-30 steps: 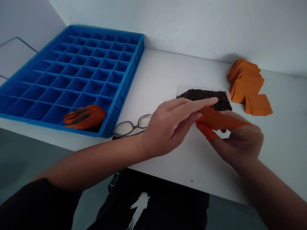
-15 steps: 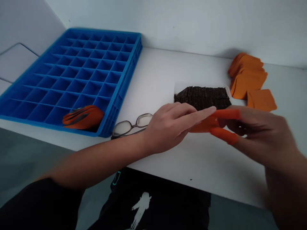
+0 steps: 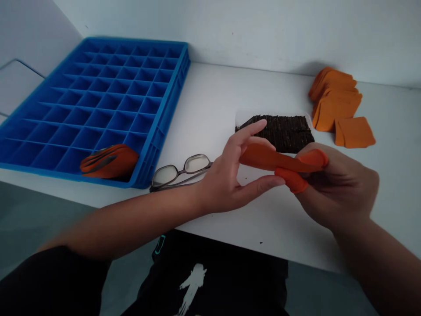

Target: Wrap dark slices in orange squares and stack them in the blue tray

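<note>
My right hand (image 3: 338, 188) wears orange finger cots on its thumb and forefinger, and pinches a flat orange piece (image 3: 266, 157), perhaps cloth or leather, by its right end. The piece is slightly bent, and its material is not clear. Around its left end, my left hand (image 3: 230, 171) is open, with thumb and fingers spread apart. The left fingers lie along the piece's far edge, partly hidden. The left thumb tip is by the right thumb's cot. Just behind the hands stands a clear tray (image 3: 243, 116) holding a row of thin dark strips (image 3: 283, 131).
Stacked orange pieces (image 3: 338, 101) lie at the back right, with a smaller orange pile (image 3: 357, 131) in front. On the left is a blue divided crate (image 3: 164, 118), with an orange bundle (image 3: 112, 161) in its near right corner. Eyeglasses (image 3: 177, 171) lie beside my left forearm.
My left hand has turned and spread from lying flat over the orange piece, so more of the piece shows. My right hand has shifted left, still pinching it.
</note>
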A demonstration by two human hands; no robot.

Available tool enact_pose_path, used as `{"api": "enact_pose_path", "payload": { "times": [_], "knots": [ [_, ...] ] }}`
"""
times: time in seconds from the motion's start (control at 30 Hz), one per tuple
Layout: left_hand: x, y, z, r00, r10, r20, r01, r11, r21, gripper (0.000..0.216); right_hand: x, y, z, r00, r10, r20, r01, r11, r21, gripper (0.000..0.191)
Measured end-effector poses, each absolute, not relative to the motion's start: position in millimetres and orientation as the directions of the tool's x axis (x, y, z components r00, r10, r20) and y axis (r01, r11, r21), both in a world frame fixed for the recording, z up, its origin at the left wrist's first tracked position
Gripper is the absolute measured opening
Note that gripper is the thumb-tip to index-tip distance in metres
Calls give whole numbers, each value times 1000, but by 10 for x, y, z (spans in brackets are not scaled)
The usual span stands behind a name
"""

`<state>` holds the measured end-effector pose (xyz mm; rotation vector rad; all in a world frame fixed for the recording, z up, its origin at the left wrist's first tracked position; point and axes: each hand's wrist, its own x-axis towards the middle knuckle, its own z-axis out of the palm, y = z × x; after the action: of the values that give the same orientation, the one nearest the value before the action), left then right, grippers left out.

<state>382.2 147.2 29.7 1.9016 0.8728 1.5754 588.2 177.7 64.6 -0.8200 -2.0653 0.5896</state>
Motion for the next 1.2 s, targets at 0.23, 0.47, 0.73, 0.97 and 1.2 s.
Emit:
{"api": "enact_pose_path", "payload": {
  "times": [0.23, 0.47, 0.73, 0.97, 1.2],
  "knots": [
    [3822, 1407, 407, 67, 649, 758, 237, -748, 620, 14, 5847, 1766, 691, -477, 705, 524, 190, 665, -722, 15],
    [3826, 1412, 340, 171, 664, 728, 292, -740, 606, 14, 5869, 1765, 635, -471, 716, 514, 287, 676, -679, 34],
    [3921, 1357, 222, 88, 631, 771, 287, -757, 587, 75, 5889, 1703, 627, -381, 768, 514, 339, 634, -695, 24],
    [3990, 1372, 172, 218, 648, 729, 124, -760, 638, 71, 5821, 1608, 699, -511, 708, 488, 275, 672, -688, 44],
    [3921, 1326, 272, 294, 705, 646, 129, -699, 704, 42, 5854, 1571, 689, -552, 633, 543, 322, 762, -561, 58]
  ]
}}
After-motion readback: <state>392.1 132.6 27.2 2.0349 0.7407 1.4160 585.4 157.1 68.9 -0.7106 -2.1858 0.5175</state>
